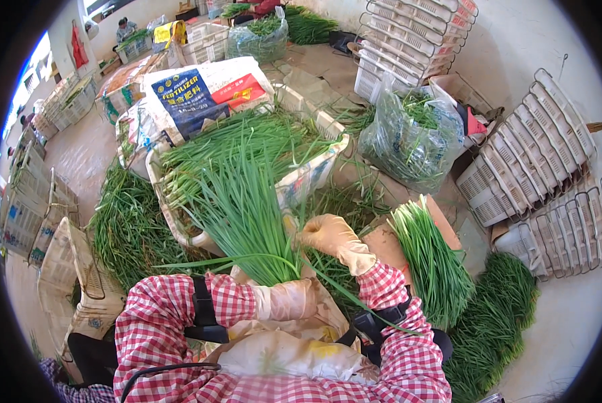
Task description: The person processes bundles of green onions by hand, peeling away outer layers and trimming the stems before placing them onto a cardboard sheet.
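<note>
My left hand (292,300), in a pale rubber glove, is wrapped around a bunch of garlic chives (253,221) whose long green leaves fan up and away from me. My gloved right hand (331,239) is at the right side of this bunch with its fingers curled together. Whether a leaf is pinched in its fingertips is unclear. One long loose leaf slants below the right hand, across the right forearm. Beyond the bunch is a white plastic crate (308,169) filled with more chives (230,146). Right of my right hand, a neat bundle of chives (432,262) lies on a brown board (389,247).
A printed fertilizer sack (205,95) covers the crate's far side. Loose greens (130,226) heap at left; a clear plastic bag (411,141) of trimmings stands right. Stacked crates (527,151) line the right wall. Chives (497,322) lie on the floor. People work far back.
</note>
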Tool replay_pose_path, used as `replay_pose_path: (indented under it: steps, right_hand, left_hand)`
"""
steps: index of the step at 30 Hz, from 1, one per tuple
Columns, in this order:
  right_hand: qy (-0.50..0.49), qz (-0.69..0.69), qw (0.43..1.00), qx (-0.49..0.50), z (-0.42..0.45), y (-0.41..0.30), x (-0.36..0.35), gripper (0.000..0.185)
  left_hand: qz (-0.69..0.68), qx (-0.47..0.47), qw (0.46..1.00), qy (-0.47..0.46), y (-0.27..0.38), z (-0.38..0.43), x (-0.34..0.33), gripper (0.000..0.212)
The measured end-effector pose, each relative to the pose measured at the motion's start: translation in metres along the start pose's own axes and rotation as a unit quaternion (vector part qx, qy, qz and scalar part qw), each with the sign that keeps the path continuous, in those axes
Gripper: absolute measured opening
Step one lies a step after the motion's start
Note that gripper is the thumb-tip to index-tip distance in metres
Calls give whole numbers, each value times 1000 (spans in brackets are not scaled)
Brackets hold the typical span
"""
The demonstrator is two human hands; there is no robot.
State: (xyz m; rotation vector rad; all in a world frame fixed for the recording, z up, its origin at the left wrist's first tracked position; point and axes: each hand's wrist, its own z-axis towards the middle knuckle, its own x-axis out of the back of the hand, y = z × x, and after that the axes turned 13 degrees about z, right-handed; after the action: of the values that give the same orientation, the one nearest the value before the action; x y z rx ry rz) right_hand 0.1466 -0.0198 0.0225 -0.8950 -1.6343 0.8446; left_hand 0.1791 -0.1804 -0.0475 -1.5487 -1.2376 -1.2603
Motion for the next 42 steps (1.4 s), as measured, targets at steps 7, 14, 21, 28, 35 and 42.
replay_pose_path:
  steps: [7,14,21,28,35,42]
  right_hand:
    - [294,-239,872,311,11,40,26,6]
    - [395,297,842,219,12,6,104,13]
    - [-28,-359,913,-191,10,122,49,42]
    - [0,230,973,38,5,64,0,70]
    - [193,371,908,28,-8,51,-7,12]
    - [-83,238,957,-142,3,56,-27,34]
  left_hand:
    - [-74,11,942,326,2,1,-44,13]
    - [-32,48,967,249,6,-13,-56,12]
    - [-43,15,998,53,-5,-7,-26,13]
    - [-136,40,990,19,14,4,-116,30]
    - [90,51,990,99,11,-23,-49,20]
    - [154,49,977,141,12,-35,-44,19]
